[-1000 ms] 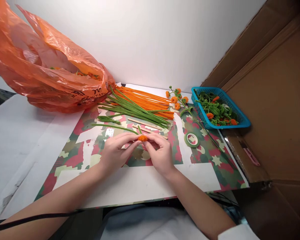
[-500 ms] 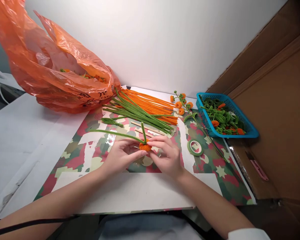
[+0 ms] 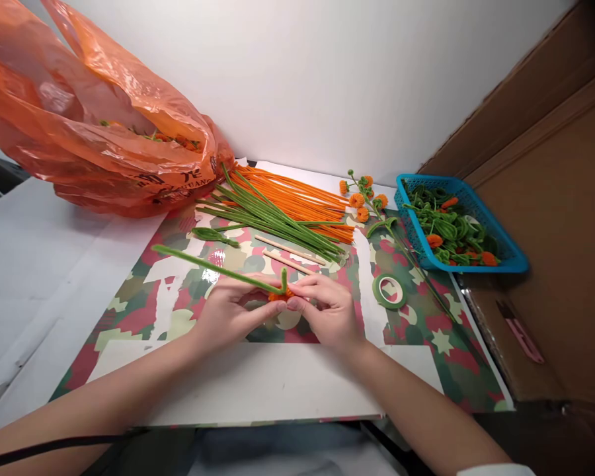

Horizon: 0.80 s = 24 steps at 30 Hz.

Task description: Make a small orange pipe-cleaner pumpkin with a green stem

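Observation:
My left hand (image 3: 233,312) and my right hand (image 3: 324,309) meet over the camouflage-patterned mat (image 3: 416,317). Between their fingertips they pinch a small orange pipe-cleaner flower (image 3: 279,295). A long green pipe cleaner (image 3: 213,266) runs from the flower up and to the left, with a short bent end sticking up at the flower. Both hands grip the flower where the green stem joins it.
Loose green pipe cleaners (image 3: 272,221) and orange pipe cleaners (image 3: 297,198) lie behind the hands, with two wooden sticks (image 3: 290,254). A green tape roll (image 3: 389,291), a finished flower branch (image 3: 371,205), a blue basket (image 3: 506,254) and an orange plastic bag (image 3: 94,125) surround them. Cardboard stands at the right.
The green stem has swung lower and further left, its free end now lying flatter over the mat. The hands have turned the flower slightly; the camera view shifted a little.

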Each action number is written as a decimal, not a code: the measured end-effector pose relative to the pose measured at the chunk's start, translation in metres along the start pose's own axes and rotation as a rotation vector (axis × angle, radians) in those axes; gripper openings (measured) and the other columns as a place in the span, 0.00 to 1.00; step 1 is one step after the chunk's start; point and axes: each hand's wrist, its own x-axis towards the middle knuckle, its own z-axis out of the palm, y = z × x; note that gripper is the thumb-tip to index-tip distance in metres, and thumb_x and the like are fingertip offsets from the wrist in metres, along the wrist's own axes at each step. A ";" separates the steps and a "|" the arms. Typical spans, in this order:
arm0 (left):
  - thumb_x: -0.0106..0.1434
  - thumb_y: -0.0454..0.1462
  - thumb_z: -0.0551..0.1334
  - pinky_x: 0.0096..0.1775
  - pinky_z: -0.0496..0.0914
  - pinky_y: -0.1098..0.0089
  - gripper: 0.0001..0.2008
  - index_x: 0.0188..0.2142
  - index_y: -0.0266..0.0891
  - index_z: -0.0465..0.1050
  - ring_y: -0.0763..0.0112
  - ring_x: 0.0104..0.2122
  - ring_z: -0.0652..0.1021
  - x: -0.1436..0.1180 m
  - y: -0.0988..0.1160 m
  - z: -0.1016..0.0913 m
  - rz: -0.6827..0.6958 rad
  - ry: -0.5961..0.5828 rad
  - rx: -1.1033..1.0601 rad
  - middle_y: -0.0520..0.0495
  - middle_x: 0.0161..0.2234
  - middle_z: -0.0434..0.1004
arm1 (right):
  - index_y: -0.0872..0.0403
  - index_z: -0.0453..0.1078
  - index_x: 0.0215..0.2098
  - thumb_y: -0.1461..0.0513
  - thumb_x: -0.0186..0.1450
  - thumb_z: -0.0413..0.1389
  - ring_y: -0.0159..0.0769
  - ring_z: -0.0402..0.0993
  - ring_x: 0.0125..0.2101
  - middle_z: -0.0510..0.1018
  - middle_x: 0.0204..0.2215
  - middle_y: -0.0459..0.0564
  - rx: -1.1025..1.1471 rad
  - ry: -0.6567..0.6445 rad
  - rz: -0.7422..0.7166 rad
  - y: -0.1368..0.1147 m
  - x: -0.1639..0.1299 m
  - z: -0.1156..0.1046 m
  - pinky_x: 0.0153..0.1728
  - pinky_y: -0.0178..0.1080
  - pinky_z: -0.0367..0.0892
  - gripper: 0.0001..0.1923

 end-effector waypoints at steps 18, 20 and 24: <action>0.56 0.40 0.70 0.34 0.79 0.69 0.11 0.38 0.38 0.79 0.61 0.39 0.81 0.002 -0.004 0.007 -0.081 0.063 -0.055 0.44 0.38 0.82 | 0.50 0.80 0.31 0.62 0.61 0.61 0.35 0.77 0.30 0.81 0.28 0.48 0.002 0.061 0.139 -0.007 0.005 0.004 0.27 0.36 0.71 0.04; 0.58 0.39 0.68 0.35 0.79 0.70 0.07 0.36 0.40 0.79 0.61 0.41 0.81 0.001 -0.004 0.008 0.021 0.087 0.031 0.44 0.39 0.81 | 0.50 0.80 0.31 0.62 0.61 0.61 0.36 0.77 0.30 0.82 0.27 0.48 0.007 0.060 0.138 -0.008 0.004 0.005 0.26 0.36 0.72 0.04; 0.59 0.36 0.68 0.35 0.79 0.71 0.09 0.40 0.42 0.79 0.60 0.46 0.79 -0.001 -0.001 0.006 0.174 0.074 0.210 0.44 0.44 0.80 | 0.51 0.80 0.29 0.62 0.61 0.62 0.37 0.77 0.30 0.82 0.28 0.50 0.040 0.054 0.156 -0.008 0.003 0.006 0.28 0.38 0.73 0.05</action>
